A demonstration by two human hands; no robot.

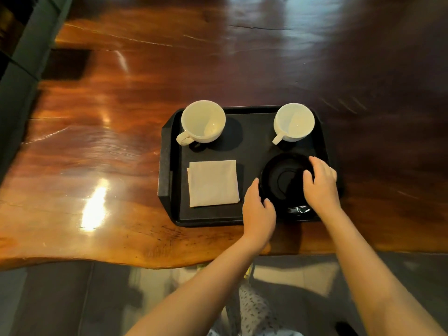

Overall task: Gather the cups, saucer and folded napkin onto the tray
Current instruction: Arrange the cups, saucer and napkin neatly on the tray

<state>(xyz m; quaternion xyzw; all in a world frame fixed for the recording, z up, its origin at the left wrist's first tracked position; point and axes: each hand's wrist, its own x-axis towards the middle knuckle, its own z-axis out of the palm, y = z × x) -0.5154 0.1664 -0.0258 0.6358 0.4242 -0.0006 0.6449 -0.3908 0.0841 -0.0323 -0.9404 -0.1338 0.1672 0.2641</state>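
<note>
My left hand (258, 209) and right hand (321, 183) grip the black saucer (282, 183) with curled fingers (253, 189) at its 8 and 3 o'clock, low on the tray (167, 166) at 4 o'clock, with the folded napkin (212, 183) at 8, left cup (203, 121) at 11 and right cup (294, 122) at 1.

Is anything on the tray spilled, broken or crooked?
Nothing stands out. The left cup and right cup stand upright and empty, the folded napkin lies flat, and the saucer sits on the tray between the left hand and right hand.
</note>
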